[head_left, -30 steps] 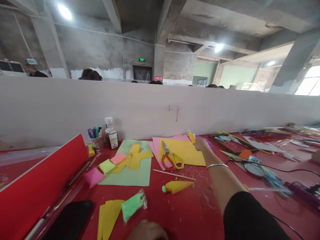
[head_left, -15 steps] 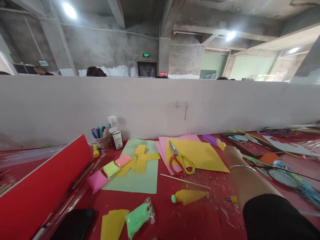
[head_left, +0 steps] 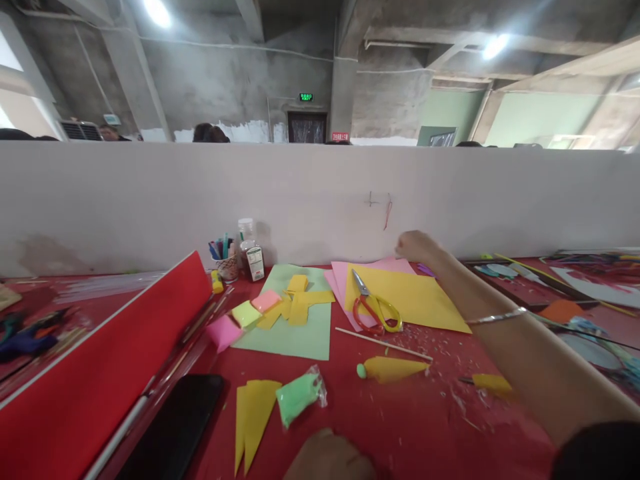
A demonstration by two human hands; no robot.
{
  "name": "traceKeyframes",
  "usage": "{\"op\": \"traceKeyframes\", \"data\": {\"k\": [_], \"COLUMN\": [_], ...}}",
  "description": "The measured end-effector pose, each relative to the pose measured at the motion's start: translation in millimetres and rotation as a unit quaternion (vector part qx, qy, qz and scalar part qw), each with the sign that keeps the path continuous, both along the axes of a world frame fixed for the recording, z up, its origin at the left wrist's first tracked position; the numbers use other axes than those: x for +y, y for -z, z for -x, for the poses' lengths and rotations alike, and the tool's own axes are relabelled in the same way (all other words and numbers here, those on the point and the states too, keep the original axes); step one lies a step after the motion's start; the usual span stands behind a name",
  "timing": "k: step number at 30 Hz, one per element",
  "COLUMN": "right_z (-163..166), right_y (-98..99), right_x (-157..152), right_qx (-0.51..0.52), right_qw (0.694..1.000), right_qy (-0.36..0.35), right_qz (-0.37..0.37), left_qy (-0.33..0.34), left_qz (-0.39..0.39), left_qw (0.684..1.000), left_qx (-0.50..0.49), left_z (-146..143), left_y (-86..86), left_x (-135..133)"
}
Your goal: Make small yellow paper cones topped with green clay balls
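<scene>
My right hand [head_left: 417, 247] reaches across the red table [head_left: 400, 427] to the far edge of a pink sheet [head_left: 343, 275], close to the white partition [head_left: 300, 200]. Its fingers are curled and I cannot see what is in them; a silver bangle sits on the wrist. Just below the hand, red-and-yellow-handled scissors [head_left: 376, 308] lie on a yellow sheet [head_left: 420, 297]. Only the back of my left hand [head_left: 330, 460] shows at the bottom edge, near a green packet [head_left: 300, 397]; its fingers are hidden.
A yellow cone with a green tip [head_left: 393, 368], a thin wooden stick [head_left: 383, 343] and a yellow scrap [head_left: 493, 383] lie mid-table. A green sheet [head_left: 295, 333] carries yellow cut-outs. A red board [head_left: 100, 373], black phone [head_left: 175, 427], pen cup [head_left: 225, 261] and bottle [head_left: 250, 247] stand left.
My right hand dipped to the right of the yellow sheet, then rose towards the partition; the yellow piece it held a second ago no longer shows. The view shifted left and my left hand came back into sight.
</scene>
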State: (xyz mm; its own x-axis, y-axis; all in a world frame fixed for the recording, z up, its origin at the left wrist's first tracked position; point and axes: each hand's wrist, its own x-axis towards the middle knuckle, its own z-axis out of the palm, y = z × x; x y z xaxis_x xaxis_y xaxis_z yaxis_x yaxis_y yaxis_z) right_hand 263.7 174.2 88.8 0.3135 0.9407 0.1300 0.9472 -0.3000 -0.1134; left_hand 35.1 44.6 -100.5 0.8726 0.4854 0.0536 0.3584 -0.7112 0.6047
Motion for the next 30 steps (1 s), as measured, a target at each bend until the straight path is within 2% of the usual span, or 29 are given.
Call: {"op": "traceKeyframes", "data": {"k": [3,6,8,9,11,12,14,16,19,23,25,30], "right_z": [47.1,77.2,85.2,86.7,87.3,87.3,88.0,89.9,93.7,98.0,99.2,100.2], "right_y": [4.5,30.9,57.9,72.3,99.1,110.3,127.4,138.2,147.4,153.1,153.1,150.9], "right_x": [-30.7,-76.4,-105.4,-117.6,-135.5,-141.0,-146.0,-145.1,-141.5,-144.9,-148.9,-153.5], "right_qx": [0.019,0.058,0.127,0.15,0.188,0.212,0.258,0.293,0.371,0.507,0.55,0.586], "right_qw": [0.99,0.968,0.94,0.932,0.924,0.919,0.914,0.913,0.891,0.82,0.795,0.772], "right_qy": [-0.136,-0.243,-0.313,-0.327,-0.329,-0.328,-0.309,-0.284,-0.257,-0.26,-0.252,-0.234], "right_qz": [0.008,0.033,0.046,0.046,0.045,0.052,0.046,0.01,-0.043,-0.051,-0.054,-0.082], "left_qy": [-0.014,-0.063,-0.166,-0.217,-0.293,-0.307,-0.309,-0.292,-0.282,-0.251,-0.231,-0.217], "left_qz": [-0.022,-0.075,-0.176,-0.196,-0.189,-0.176,-0.159,-0.156,-0.176,-0.197,-0.192,-0.205], "left_qw": [1.0,0.995,0.97,0.956,0.933,0.929,0.927,0.932,0.936,0.948,0.954,0.952], "left_qx": [0.014,0.014,0.014,0.031,0.086,0.112,0.143,0.15,0.118,0.013,-0.021,-0.069], "left_z": [2.5,23.9,41.9,49.7,59.9,61.9,60.5,54.9,46.5,39.7,37.0,33.9], "left_y": [-6.9,-28.4,-44.6,-50.8,-56.9,-56.8,-52.2,-46.2,-41.2,-38.9,-37.1,-32.1], "left_x": [3.4,6.8,10.3,12.4,17.3,19.8,24.2,27.0,26.6,19.1,15.1,12.4]}}
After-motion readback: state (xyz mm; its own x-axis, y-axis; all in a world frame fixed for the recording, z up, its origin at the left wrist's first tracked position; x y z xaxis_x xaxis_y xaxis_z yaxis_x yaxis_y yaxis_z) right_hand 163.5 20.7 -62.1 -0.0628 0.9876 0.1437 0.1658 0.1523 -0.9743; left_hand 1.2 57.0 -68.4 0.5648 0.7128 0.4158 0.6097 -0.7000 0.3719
